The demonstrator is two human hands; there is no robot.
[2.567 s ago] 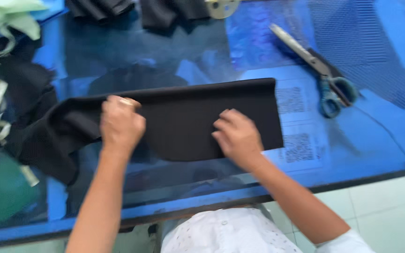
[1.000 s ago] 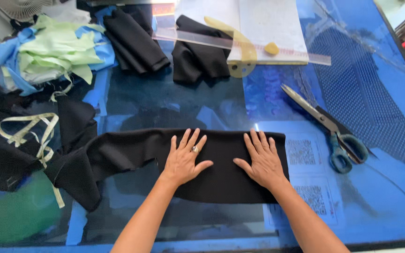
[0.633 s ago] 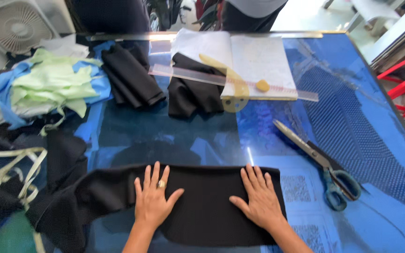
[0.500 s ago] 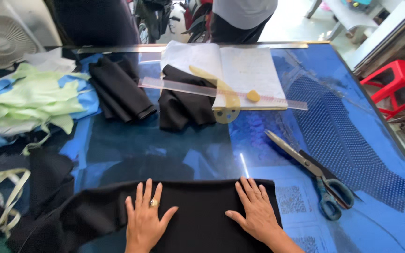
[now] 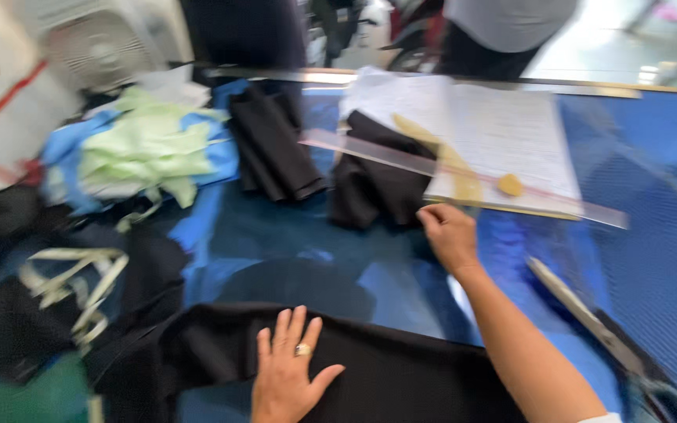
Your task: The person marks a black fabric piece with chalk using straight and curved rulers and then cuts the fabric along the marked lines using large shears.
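Observation:
My left hand, with a ring on one finger, lies flat with fingers spread on a folded black cloth at the near edge of the blue table. My right hand is stretched forward, fingers curled, just below a clear plastic ruler and next to a small folded black cloth piece. Whether it touches either one is blurred. A yellow piece of chalk rests on the ruler, over white paper sheets.
Scissors lie at the right, near my right forearm. Another black cloth bundle and a heap of green and blue fabric sit at the back left. A white fan stands behind. A person stands at the far edge.
My right hand has left the black cloth and reached forward toward the ruler and the small black piece. The left hand stays flat on the cloth. The view has tilted upward.

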